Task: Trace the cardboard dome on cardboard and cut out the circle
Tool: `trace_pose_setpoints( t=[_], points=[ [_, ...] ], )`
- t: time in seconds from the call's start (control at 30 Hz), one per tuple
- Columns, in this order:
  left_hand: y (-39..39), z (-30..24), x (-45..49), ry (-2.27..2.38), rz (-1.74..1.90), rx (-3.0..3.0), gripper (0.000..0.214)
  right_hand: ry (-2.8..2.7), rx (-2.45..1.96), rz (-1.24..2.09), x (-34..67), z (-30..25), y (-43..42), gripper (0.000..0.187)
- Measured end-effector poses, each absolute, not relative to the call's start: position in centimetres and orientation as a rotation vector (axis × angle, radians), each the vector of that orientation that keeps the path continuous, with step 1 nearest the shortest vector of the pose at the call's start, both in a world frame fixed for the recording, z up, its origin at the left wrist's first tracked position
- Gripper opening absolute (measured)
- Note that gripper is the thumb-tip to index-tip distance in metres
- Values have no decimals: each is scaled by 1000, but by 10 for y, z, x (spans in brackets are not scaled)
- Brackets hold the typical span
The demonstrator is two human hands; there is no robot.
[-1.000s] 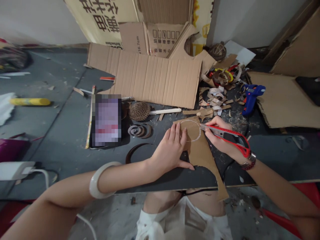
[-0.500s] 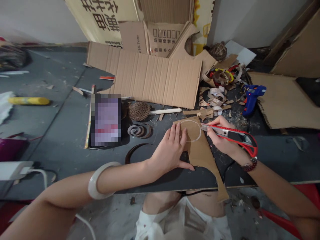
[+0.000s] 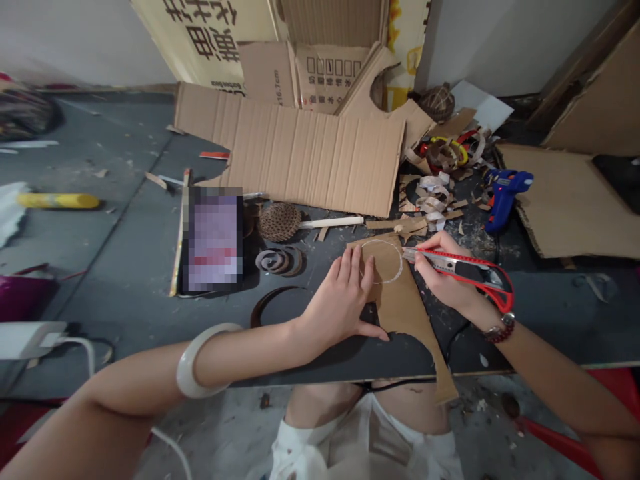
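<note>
1. Dark work board [image 3: 150, 280] low over a grey floor, strewn with cardboard scraps; printed cardboard box [image 3: 210, 40] leaning against the wall behind.
2. Near the board's front edge, right of centre: one brown cardboard piece [image 3: 403, 303], lying flat, narrow tail hanging over the edge toward the knees.
3. At its far end, one pale circle line [image 3: 399, 270]; disc inside not lifted out, level with the rest of the piece.
4. Left hand [image 3: 340, 300]: fingers straight and close together, pressed flat on the piece at the circle's left rim, thumb spread toward the near side; white bangle [image 3: 197, 363] on the forearm.
5. Right hand [image 3: 445, 280]: fingers wrapped around one red utility knife [image 3: 465, 270], blade tip touching the circle's right rim; wristwatch [image 3: 496, 328] on the wrist.
6. Judged from this: outline complete, cutting somewhere along the ring; cannot tell how much of it is cut through.
7. Further out, counted: one coiled cardboard spiral [image 3: 279, 261], one round honeycomb ball on a stick [image 3: 279, 221], one blurred phone [image 3: 215, 240], one large corrugated sheet [image 3: 315, 160], one blue glue gun [image 3: 503, 193], one yellow tube [image 3: 57, 200] well apart at the left.
</note>
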State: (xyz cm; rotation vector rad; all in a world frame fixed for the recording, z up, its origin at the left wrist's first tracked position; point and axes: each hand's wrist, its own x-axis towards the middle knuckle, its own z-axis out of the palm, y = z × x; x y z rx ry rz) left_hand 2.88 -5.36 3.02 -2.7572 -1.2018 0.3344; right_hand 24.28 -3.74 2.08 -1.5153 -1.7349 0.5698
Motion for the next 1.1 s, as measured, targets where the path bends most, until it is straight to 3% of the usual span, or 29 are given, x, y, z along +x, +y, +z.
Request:
trace_pose_setpoints(
  t=[1.1],
  points=[
    [-54, 31, 30, -1234, 330, -2768, 132, -1757, -1524, 644, 237, 28, -37, 6]
  ],
)
